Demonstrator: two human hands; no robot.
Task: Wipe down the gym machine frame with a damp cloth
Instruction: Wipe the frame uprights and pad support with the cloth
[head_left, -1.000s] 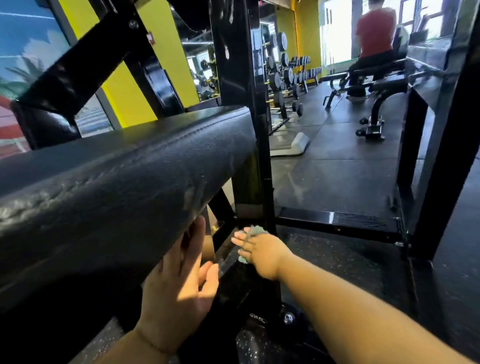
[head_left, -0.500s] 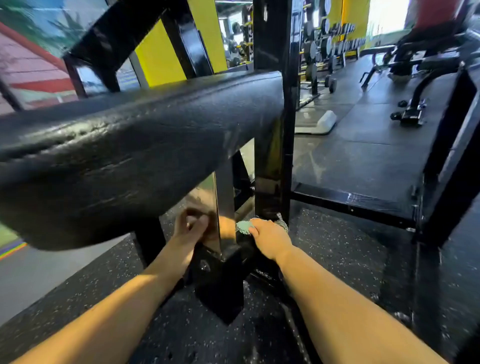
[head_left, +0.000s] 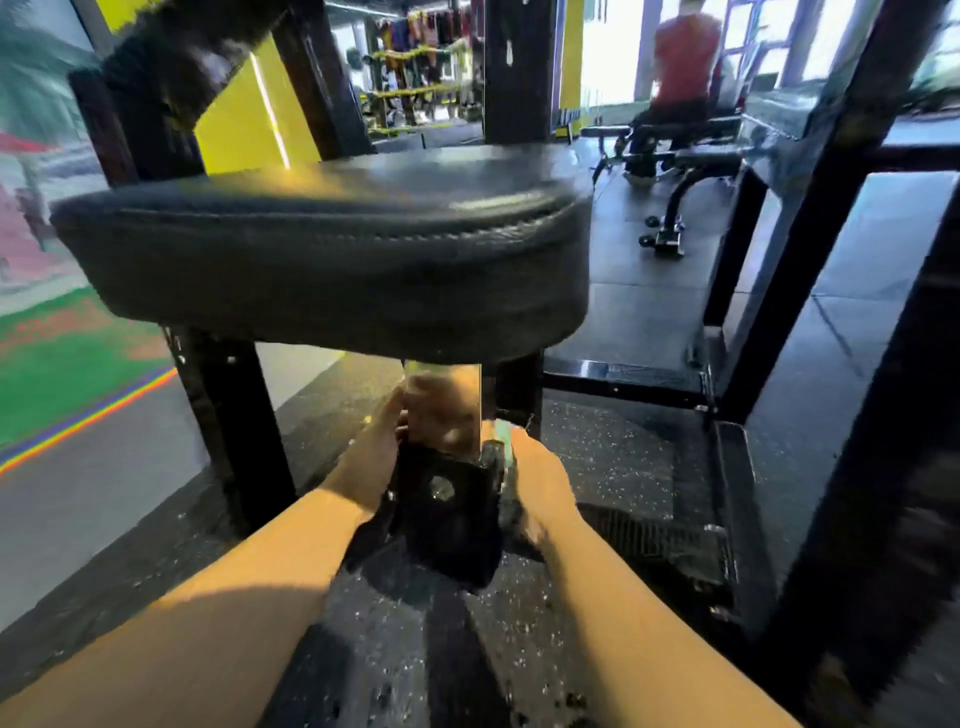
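Note:
A black padded seat (head_left: 332, 249) fills the middle of the head view. Under it a shiny chrome post (head_left: 441, 405) drops into a black square frame sleeve (head_left: 447, 499). My left hand (head_left: 376, 447) grips the left side of the chrome post, fingers curled round it. My right hand (head_left: 535, 478) holds a pale green cloth (head_left: 501, 441) against the right side of the post, where it meets the sleeve. Most of the cloth is hidden by the hand and post. The frame is blurred by motion.
Black frame uprights stand at left (head_left: 234, 426) and right (head_left: 810, 291), with a low crossbar (head_left: 623, 379) behind. Speckled rubber floor (head_left: 395, 623) lies below. A person in red (head_left: 680, 67) sits on a bench at the back right.
The view has pulled back and risen, so the seat top now shows. My left hand went from the pad's underside to the chrome post. My right hand stayed with the cloth at the post's base.

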